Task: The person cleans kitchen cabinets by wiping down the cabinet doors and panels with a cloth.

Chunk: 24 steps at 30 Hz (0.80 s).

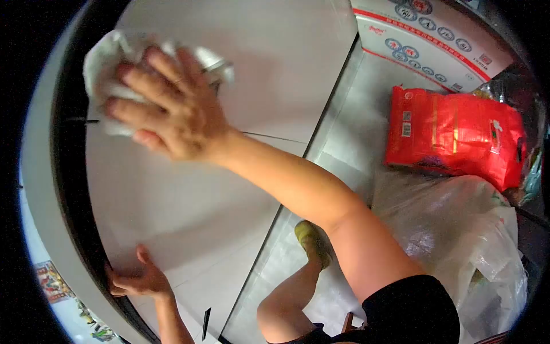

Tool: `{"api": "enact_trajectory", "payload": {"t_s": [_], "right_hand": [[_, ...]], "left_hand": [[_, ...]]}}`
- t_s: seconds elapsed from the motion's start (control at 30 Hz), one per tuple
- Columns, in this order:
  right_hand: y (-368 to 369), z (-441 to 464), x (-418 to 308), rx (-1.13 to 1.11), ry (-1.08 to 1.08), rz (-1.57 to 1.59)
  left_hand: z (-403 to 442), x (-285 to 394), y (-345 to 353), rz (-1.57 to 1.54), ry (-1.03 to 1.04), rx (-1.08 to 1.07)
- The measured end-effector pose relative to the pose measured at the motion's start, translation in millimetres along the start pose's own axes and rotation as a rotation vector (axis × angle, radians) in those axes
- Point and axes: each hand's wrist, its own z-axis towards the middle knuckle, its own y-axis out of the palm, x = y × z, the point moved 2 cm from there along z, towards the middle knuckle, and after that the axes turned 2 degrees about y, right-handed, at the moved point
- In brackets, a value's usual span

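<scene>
My right hand (172, 109) holds a crumpled white cloth (100, 74) against a glossy pale panel (172, 200), near its upper left. Its fingers are spread over the cloth, and their tips look slightly blurred. At the lower left, my left hand (143, 281) grips the dark edge (86, 229) of the panel, with the thumb raised and the other fingers curled at the rim. Part of those fingers is hidden by the edge.
A red plastic package (452, 132) lies at the right, above a clear plastic bag (424, 218). Behind it stands a white printed box (424, 40). Below the panel show grey floor tiles (349, 120) and a foot in a yellow-green shoe (309, 238).
</scene>
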Motion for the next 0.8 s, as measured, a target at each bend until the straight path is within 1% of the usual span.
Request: {"api": "enact_trajectory", "payload": {"t_s": [0.07, 0.13, 0.17, 0.2, 0.23, 0.3, 0.37, 0.4, 0.5, 0.57, 0.6, 0.67, 0.7, 0.73, 0.77, 0.8], "right_hand": [[-20, -33, 24, -0.046, 0.132, -0.102], [-46, -87, 61, 0.024, 0.284, -0.125], [-56, -123, 78, 0.076, 0.415, -0.208], [-63, -168, 96, 0.174, 0.559, -0.291], [-73, -205, 112, 0.215, 0.743, -0.284], [-93, -272, 145, 0.29, 1.21, -0.367], [-102, -286, 163, 0.359, 1.408, -0.344], [-101, -283, 166, 0.387, 1.459, -0.37], [-82, -241, 171, 0.444, 1.403, -0.281], [-46, -173, 141, 0.389, 0.969, -0.375], [-62, -133, 111, 0.263, 1.044, 0.263], [-65, -44, 56, 0.089, 0.716, 0.518], [-25, -2, 35, 0.053, 0.393, 0.126], [-15, 4, 33, 0.036, 0.25, -0.068], [-5, 9, 31, 0.046, 0.107, -0.265], [-14, -6, 48, 0.077, 0.151, -0.272]], "left_hand": [[5, 2, -1, 0.01, 0.023, 0.027], [6, 2, -1, 0.042, 0.046, 0.017], [6, -2, -1, 0.069, 0.056, -0.004], [2, -7, 0, 0.096, 0.056, -0.025], [-1, -8, 1, 0.076, 0.036, -0.013], [9, 1, 1, 0.033, 0.021, 0.001], [9, 1, 0, 0.066, 0.034, -0.016], [9, 2, -2, 0.082, 0.037, -0.024], [7, 5, -2, 0.062, -0.01, -0.058], [2, -8, 2, 0.073, -0.026, -0.053], [3, -13, 4, 0.067, -0.013, -0.056], [9, -5, -1, 0.102, 0.045, -0.057], [11, -4, -3, 0.124, 0.068, -0.055], [8, -12, 0, -0.006, 0.056, 0.011], [7, -13, -2, 0.04, 0.069, -0.007], [7, -14, -4, 0.087, 0.079, -0.024]]}}
